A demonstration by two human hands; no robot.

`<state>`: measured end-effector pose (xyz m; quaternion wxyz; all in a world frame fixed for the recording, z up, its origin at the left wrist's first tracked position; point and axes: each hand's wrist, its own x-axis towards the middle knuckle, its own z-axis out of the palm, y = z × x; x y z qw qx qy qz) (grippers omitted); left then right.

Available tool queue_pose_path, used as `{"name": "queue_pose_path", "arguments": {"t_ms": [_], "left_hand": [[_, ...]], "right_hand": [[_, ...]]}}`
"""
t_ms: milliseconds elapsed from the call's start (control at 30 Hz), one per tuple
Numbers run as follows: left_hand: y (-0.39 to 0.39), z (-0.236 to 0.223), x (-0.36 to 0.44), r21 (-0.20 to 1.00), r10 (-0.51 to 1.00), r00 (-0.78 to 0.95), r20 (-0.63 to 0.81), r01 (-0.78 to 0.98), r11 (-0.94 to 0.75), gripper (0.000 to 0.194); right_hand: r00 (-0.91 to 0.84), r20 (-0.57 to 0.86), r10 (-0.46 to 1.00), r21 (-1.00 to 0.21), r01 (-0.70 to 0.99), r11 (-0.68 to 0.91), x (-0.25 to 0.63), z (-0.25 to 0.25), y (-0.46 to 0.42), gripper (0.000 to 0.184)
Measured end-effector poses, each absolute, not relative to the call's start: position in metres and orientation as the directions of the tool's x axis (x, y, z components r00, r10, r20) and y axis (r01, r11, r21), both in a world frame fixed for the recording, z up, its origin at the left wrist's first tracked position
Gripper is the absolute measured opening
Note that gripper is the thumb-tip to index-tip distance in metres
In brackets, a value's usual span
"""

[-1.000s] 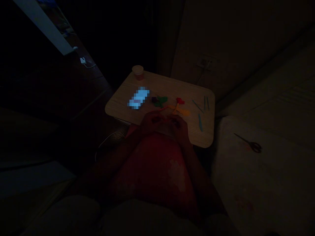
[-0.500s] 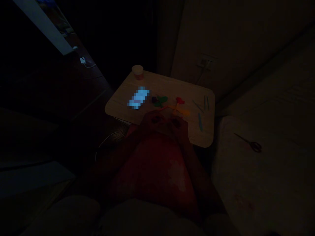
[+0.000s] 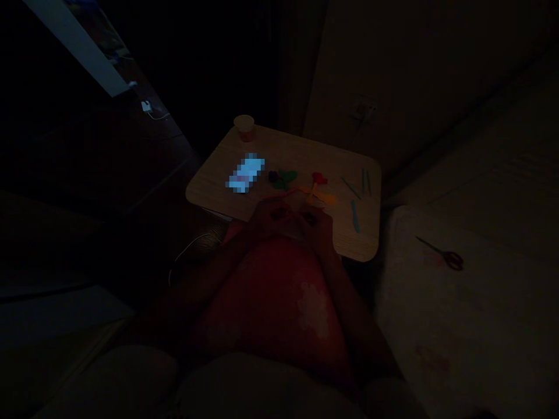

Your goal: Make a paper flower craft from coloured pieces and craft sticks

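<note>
- Orange clay strip (image 3: 305,190) lies on the worktop (image 3: 305,157), just beyond both hands.
- Left hand (image 3: 271,216) and right hand (image 3: 317,224) meet; too dark to tell whether the fingers grip anything.
- Green clay (image 3: 285,178) and red clay (image 3: 319,178) sit beyond the strip; scissors (image 3: 441,253) well right.

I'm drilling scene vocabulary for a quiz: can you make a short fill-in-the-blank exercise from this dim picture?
1. The glowing screen lies on the wooden ____.
2. The cup stands at the table's far ____ corner.
3. The scissors lie to the ____ of the table.
4. The left hand and right hand are held ____ at the near edge.

Missing: table; left; right; together
</note>
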<state>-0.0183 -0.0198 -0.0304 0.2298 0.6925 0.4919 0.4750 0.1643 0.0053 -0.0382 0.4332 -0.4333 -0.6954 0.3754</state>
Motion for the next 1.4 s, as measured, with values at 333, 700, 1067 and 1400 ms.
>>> {"name": "queue_pose_path", "arguments": {"t_ms": [333, 700, 1067, 1400], "left_hand": [[-0.022, -0.03, -0.018, 0.851, 0.932, -0.028, 0.362, 0.418, -0.318, 0.03], [-0.019, -0.034, -0.018, 0.866, 0.943, -0.027, 0.332, 0.406, -0.293, 0.018], [-0.018, -0.04, -0.021, 0.878, 0.938, -0.012, 0.347, 0.355, -0.32, 0.02], [-0.016, -0.04, -0.017, 0.925, 0.948, -0.001, 0.317, 0.223, -0.309, 0.029]], "right_hand": [[-0.143, 0.28, 0.949, -0.923, 0.233, 0.308, 0.171, -0.043, 0.008, 0.022], [-0.051, 0.394, 0.918, -0.783, 0.504, 0.365, 0.219, -0.05, 0.027, 0.02], [0.037, 0.373, 0.927, -0.778, 0.558, 0.291, 0.217, -0.053, 0.029, 0.024], [0.004, 0.526, 0.851, -0.739, 0.497, 0.455, 0.201, -0.038, 0.015, 0.019]]}}
